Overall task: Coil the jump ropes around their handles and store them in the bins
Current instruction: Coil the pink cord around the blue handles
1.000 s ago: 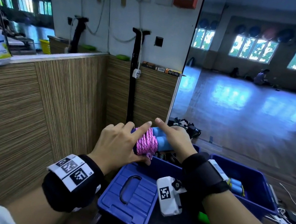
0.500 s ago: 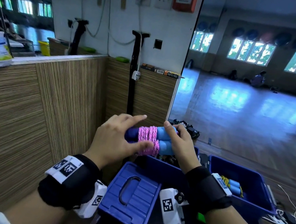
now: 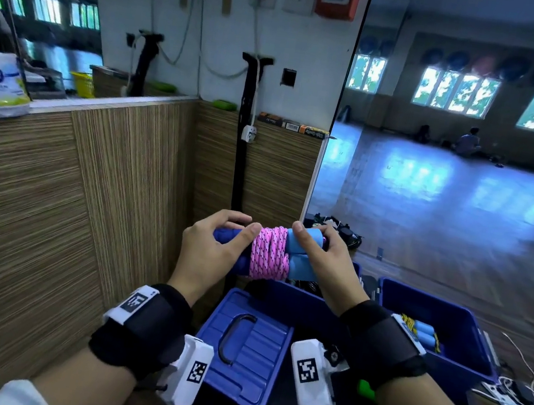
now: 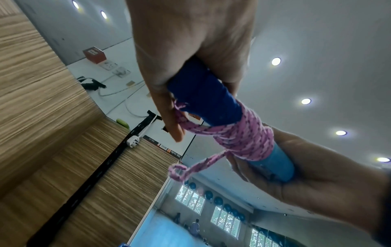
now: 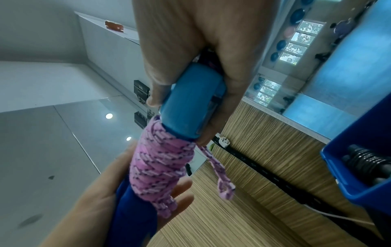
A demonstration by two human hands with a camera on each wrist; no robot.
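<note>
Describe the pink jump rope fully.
The pink braided jump rope, flecked dark and white, is coiled tightly around the middle of its paired blue foam-like handles, held level above the blue plastic bins. A short looped tail hangs free. The left hand and right hand grip opposite ends.

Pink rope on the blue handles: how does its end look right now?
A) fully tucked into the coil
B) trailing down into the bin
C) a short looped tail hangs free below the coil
C: the pink rope coil leaves a short looped tail dangling free between the hands.
</note>
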